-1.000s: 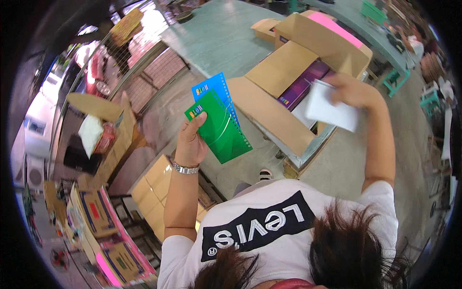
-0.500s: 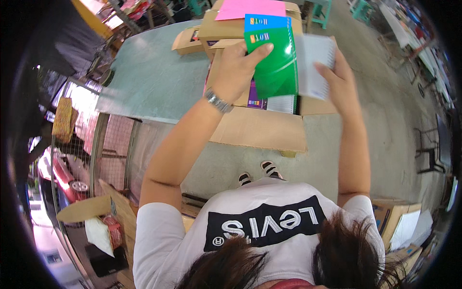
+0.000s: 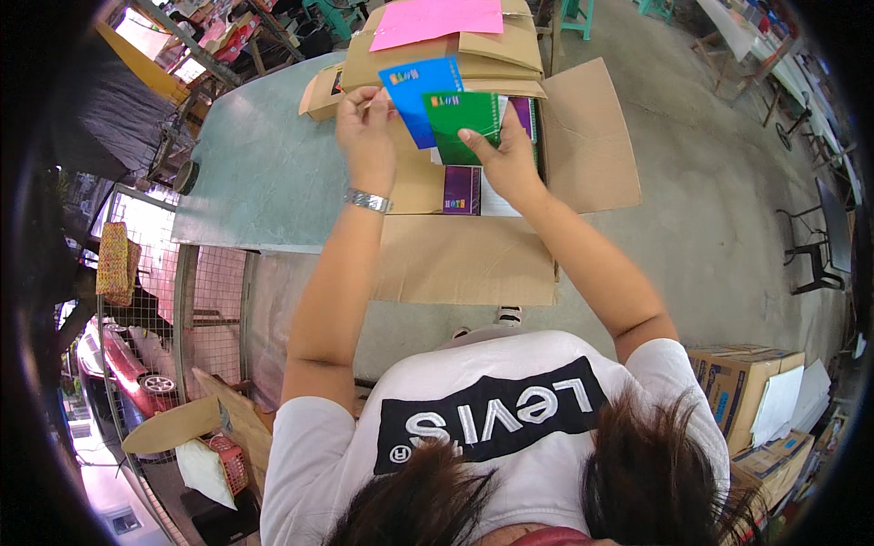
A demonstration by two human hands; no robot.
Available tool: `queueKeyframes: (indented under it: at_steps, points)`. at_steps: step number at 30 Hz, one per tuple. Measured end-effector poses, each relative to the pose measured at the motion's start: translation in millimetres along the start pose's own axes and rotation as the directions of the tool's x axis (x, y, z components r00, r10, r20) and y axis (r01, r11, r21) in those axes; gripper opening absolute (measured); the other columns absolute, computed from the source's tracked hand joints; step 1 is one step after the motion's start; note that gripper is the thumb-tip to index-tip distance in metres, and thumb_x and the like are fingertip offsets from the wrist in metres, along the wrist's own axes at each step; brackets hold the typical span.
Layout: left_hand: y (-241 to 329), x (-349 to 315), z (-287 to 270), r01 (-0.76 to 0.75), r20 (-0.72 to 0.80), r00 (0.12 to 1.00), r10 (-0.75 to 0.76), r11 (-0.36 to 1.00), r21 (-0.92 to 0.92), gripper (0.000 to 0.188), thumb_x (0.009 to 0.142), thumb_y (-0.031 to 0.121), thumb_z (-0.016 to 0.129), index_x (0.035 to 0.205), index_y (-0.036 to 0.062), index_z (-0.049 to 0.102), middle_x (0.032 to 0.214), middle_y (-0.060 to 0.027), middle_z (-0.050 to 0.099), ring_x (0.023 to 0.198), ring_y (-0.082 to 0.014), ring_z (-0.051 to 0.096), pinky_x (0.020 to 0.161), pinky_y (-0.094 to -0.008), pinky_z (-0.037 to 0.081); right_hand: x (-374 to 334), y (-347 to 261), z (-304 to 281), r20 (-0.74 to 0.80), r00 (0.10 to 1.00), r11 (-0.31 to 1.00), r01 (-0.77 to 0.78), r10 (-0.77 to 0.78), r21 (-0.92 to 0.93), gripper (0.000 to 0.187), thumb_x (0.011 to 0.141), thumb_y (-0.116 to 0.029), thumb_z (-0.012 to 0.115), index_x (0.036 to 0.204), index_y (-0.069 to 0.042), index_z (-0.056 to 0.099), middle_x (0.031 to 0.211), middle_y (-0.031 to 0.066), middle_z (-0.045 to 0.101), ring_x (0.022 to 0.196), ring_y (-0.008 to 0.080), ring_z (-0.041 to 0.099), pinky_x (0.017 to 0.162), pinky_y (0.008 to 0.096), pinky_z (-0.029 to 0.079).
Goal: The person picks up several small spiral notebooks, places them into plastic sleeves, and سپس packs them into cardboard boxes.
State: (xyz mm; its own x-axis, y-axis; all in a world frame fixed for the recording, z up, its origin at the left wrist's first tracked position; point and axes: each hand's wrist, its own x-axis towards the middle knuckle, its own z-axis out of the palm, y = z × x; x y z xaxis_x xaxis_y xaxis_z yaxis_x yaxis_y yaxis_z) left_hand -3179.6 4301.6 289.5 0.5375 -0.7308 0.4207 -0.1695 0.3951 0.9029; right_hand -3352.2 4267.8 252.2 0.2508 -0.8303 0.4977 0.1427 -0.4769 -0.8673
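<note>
A green spiral notebook [image 3: 462,136] is in my right hand [image 3: 512,166], its thumb across the cover and its fingers behind. Partly behind it and tilted to its left is a blue notebook [image 3: 414,100]. My left hand [image 3: 367,132], with a metal watch at the wrist, has its fingertips closed at the left edge of the blue notebook. Both notebooks are above an open cardboard box [image 3: 464,259]. Inside the box lie a purple-covered notebook [image 3: 462,189] and, beside it, white pages [image 3: 494,202].
A closed carton with a pink sheet [image 3: 437,23] stands behind the open box. To the left is a green-grey table [image 3: 264,155] with a small open carton [image 3: 323,96] on it. More cartons [image 3: 742,387] are at my right side, and a black chair [image 3: 810,264] stands farther right.
Both hands have moved left with the notebooks. The green one has passed from my left hand to my right, and the blue one now shows more, fanned out to the left.
</note>
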Motion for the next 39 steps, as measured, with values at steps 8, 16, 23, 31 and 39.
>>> queueKeyframes:
  at_steps: [8, 16, 23, 31, 39]
  points:
    - [-20.9, -35.0, -8.9, 0.214, 0.223, 0.969, -0.109, 0.821, -0.530, 0.041, 0.094, 0.037, 0.055, 0.118, 0.0039, 0.050, 0.117, -0.0082, 0.057, 0.104, -0.0166, 0.054, 0.092, -0.0327, 0.042, -15.4, 17.2, 10.0, 0.052, 0.989, 0.986, -0.133, 0.139, -0.100, 0.035, 0.086, -0.010, 0.064, 0.110, -0.001, 0.041, 0.092, 0.0261, 0.061, 0.089, 0.0429, 0.060, 0.073, 0.0414, 0.047]
    - [-3.2, 3.8, -56.5, 0.180, 0.098, 0.984, -0.151, 0.817, -0.547, 0.045, 0.097, 0.039, 0.045, 0.122, 0.0022, 0.051, 0.123, -0.0123, 0.055, 0.109, -0.0219, 0.055, 0.103, -0.0362, 0.038, -19.8, 17.6, 4.6, 0.077, 0.980, 0.974, -0.170, 0.183, -0.151, 0.039, 0.086, -0.009, 0.063, 0.113, -0.002, 0.036, 0.098, 0.0260, 0.062, 0.095, 0.0440, 0.060, 0.078, 0.0421, 0.048]
    - [-23.9, -74.4, -35.4, 0.632, 0.586, 0.714, -0.384, 0.714, -0.301, 0.045, 0.095, 0.027, 0.052, 0.131, 0.0010, 0.048, 0.131, -0.0103, 0.048, 0.122, -0.0199, 0.043, 0.104, -0.0336, 0.033, -28.4, 10.4, 8.2, 0.119, 0.955, 0.962, -0.271, 0.271, -0.021, 0.045, 0.084, -0.007, 0.067, 0.115, -0.003, 0.036, 0.100, 0.0228, 0.063, 0.099, 0.0355, 0.062, 0.083, 0.0398, 0.047]
    - [-17.7, -66.4, -28.4, 0.533, 0.680, 0.651, -0.336, 0.841, -0.095, 0.035, 0.094, 0.028, 0.055, 0.115, 0.0010, 0.058, 0.145, -0.0141, 0.034, 0.128, -0.0206, 0.038, 0.105, -0.0354, 0.032, -15.4, -29.4, -19.1, -0.107, 0.943, 0.811, -0.327, 0.317, -0.485, 0.062, 0.081, -0.013, 0.070, 0.125, -0.003, 0.029, 0.102, 0.0288, 0.061, 0.096, 0.0457, 0.059, 0.081, 0.0458, 0.048]
    - [-12.3, -31.4, -57.0, 0.684, 0.710, 0.548, -0.442, 0.726, -0.077, 0.033, 0.094, 0.025, 0.054, 0.116, 0.0006, 0.056, 0.122, -0.0159, 0.060, 0.097, -0.0181, 0.064, 0.079, -0.0314, 0.055, -37.7, -19.2, -31.4, -0.159, 0.894, 0.588, -0.401, 0.419, -0.703, 0.065, 0.076, -0.014, 0.073, 0.127, 0.009, 0.040, 0.106, 0.0292, 0.059, 0.106, 0.0415, 0.056, 0.085, 0.0446, 0.048]
